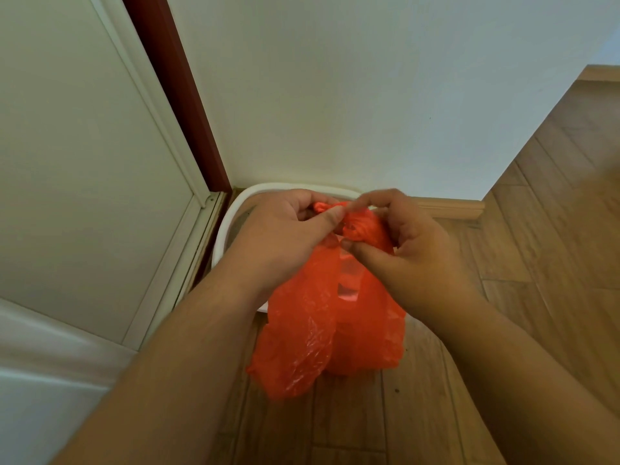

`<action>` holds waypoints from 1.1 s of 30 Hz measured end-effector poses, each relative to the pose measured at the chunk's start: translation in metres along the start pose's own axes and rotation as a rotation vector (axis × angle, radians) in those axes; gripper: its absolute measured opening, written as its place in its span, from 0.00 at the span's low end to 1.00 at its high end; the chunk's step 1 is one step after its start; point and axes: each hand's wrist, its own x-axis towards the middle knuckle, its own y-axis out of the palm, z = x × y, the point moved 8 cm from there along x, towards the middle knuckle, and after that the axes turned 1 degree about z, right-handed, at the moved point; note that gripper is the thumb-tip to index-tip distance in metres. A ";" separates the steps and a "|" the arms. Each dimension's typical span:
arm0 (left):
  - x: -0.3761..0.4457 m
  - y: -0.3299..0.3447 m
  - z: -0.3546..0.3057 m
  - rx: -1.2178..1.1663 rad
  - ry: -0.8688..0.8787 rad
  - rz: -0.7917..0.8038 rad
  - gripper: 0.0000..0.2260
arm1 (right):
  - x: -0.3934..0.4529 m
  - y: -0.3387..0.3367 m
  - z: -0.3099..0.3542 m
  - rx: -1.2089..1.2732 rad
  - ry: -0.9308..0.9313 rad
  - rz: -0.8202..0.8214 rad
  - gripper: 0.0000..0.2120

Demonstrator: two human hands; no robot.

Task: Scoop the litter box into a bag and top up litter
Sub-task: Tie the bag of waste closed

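You are holding the bag [330,317] up in the air between your hands, and it is hanging straight down from them, its long axis vertical, its bottom dangling just above the floor [523,250]. Its twisted handles [355,226] are bunching into a knot at the top, right between your fingertips. Your left hand [285,229] is curling round one handle strand, thumb pressing it against the fingers; your right hand [402,236] is pinching the knot itself from the other side. Both hands are sitting equally close to the knot, touching it, so neither is having to reach.

I judge you are working the handles at that knot, tying or loosening; I cannot tell which, nor what the bag is holding.

Behind the bag, farther from you, the box [235,209] is sitting in the corner where the wall [369,95] is meeting the door [84,162]. Your arms are hiding most of it, so its litter is not showing.
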 end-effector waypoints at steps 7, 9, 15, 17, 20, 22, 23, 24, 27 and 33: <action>-0.001 0.004 0.004 -0.129 -0.078 0.047 0.10 | 0.006 -0.008 -0.011 0.014 0.043 -0.091 0.05; 0.000 0.001 0.005 -0.098 -0.058 0.018 0.09 | 0.007 -0.010 -0.014 -0.043 0.041 -0.119 0.04; 0.007 -0.017 0.013 0.018 -0.037 -0.146 0.09 | 0.011 -0.011 -0.026 0.309 0.146 -0.159 0.06; 0.011 -0.025 0.018 0.131 -0.033 -0.202 0.10 | 0.009 -0.007 -0.030 0.465 0.213 -0.144 0.08; 0.016 -0.036 0.032 0.143 -0.076 -0.254 0.11 | 0.009 -0.007 -0.040 0.597 0.310 -0.149 0.09; 0.018 -0.042 0.041 0.104 -0.113 -0.272 0.11 | 0.009 -0.012 -0.051 0.675 0.395 -0.200 0.08; 0.019 -0.044 0.043 0.107 -0.124 -0.272 0.11 | 0.008 -0.015 -0.057 0.688 0.430 -0.228 0.08; 0.019 -0.044 0.046 0.110 -0.134 -0.267 0.12 | 0.007 -0.019 -0.063 0.670 0.458 -0.250 0.08; 0.019 -0.048 0.052 0.101 -0.168 -0.277 0.12 | 0.004 -0.033 -0.081 0.496 0.526 -0.308 0.08; 0.011 -0.079 0.066 0.137 -0.274 -0.409 0.12 | -0.001 -0.052 -0.102 0.429 0.585 -0.475 0.08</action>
